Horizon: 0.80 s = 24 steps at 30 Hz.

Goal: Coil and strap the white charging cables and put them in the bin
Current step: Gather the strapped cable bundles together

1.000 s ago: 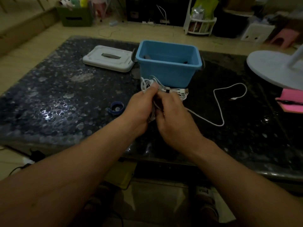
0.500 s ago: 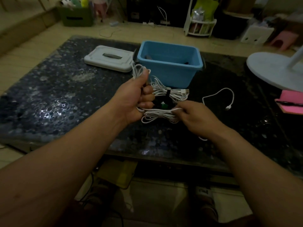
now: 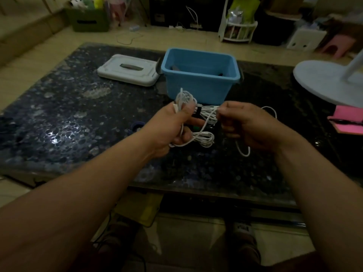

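Over table, cable seemingly crosswise.

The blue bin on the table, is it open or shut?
Open. The blue bin has no cover on it, its inside shows, and the white lid lies flat on the table to its left.

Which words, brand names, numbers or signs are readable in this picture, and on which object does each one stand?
None can be read.
blue bin: plain walls, no label visible.
white lid: no print visible.
white cables: connectors too small and blurred to show any marking.
pink notebook: no legible text.
Packages on the white rack behind the table: too dark and blurred to read.
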{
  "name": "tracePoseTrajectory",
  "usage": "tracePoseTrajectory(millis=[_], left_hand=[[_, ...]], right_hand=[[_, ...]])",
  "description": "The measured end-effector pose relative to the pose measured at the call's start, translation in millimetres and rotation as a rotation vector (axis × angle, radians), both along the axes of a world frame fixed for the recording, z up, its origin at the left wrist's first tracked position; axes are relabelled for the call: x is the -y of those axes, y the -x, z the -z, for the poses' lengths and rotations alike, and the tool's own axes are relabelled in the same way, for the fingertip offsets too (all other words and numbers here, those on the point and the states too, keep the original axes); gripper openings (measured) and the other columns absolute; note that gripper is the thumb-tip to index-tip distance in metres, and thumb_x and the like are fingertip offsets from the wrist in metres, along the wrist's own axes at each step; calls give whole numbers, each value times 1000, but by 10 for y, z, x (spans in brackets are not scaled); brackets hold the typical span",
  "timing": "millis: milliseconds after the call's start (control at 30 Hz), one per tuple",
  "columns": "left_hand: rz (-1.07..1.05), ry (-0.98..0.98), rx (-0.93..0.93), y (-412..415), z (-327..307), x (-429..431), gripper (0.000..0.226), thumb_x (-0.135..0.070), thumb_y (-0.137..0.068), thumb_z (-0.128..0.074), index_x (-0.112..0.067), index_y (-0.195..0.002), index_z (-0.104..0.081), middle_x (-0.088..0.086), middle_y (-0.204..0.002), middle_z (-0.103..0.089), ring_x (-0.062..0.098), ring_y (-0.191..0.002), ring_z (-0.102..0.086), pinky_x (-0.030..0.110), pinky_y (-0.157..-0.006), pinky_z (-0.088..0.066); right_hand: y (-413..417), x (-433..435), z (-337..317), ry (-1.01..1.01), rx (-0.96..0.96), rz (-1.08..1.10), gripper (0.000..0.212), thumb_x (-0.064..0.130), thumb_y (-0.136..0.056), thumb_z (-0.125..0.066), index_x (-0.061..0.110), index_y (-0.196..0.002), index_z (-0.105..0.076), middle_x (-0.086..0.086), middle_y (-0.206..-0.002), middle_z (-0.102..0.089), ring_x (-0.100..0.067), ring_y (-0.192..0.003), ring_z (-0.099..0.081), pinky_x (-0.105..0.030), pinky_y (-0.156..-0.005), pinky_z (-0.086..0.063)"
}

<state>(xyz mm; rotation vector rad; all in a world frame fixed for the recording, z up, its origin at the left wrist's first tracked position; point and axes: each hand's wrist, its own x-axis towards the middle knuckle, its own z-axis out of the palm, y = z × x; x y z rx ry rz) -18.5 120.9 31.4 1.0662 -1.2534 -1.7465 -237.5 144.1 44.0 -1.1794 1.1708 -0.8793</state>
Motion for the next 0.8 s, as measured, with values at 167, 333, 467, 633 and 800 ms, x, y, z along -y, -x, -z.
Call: tracePoseTrajectory(millis=[167, 333, 467, 633, 800], left_hand=[[121, 108, 69, 186, 63, -175, 24, -34, -112, -46, -16, -108, -61, 16, -82, -75, 14, -41, -40, 19, -39, -28], [123, 161, 159, 164, 112, -120, 22, -33, -109, -54, -20, -93, -61, 4, -64, -56, 11, -46, -38, 21, -44, -31], [181, 204, 136, 144, 85, -106, 22, -27, -106, -59, -14, -120, -70, -6, -93, -76, 9, -81, -70, 21, -75, -54], [120, 378, 282, 99, 73, -90, 25, -31, -109, -55, -23, -127, -69, -12, -113, -77, 0, -106, -70, 20, -90, -52], [-110, 252, 151, 95, -3, -64, 25, -33, -111, -50, -17, -93, -58, 1, -62, -51, 18, -55, -49, 34, -54, -44]], right_hand=[[-211, 28, 36, 133, -78, 167, 24, 19, -105, -62, 16, -80, -61, 2, -57, -41, -7, -48, -33, -19, -44, -29], [-250, -34, 69, 190, -126, 239, 20, 23, -103, -67, 14, -85, -67, 4, -59, -57, -5, -52, -48, -21, -52, -41], [-218, -25, 76, 254, -216, 309, 25, 31, -95, -77, 6, -96, -73, -14, -89, -76, -14, -77, -66, -37, -76, -54], [-228, -21, 60, 282, -281, 321, 28, 34, -96, -76, 6, -97, -73, -2, -80, -71, -5, -69, -61, -24, -66, -49], [-222, -39, 16, 284, -404, 260, 16, 25, -104, -66, 13, -97, -72, 5, -71, -67, 1, -55, -53, -15, -57, -44]])
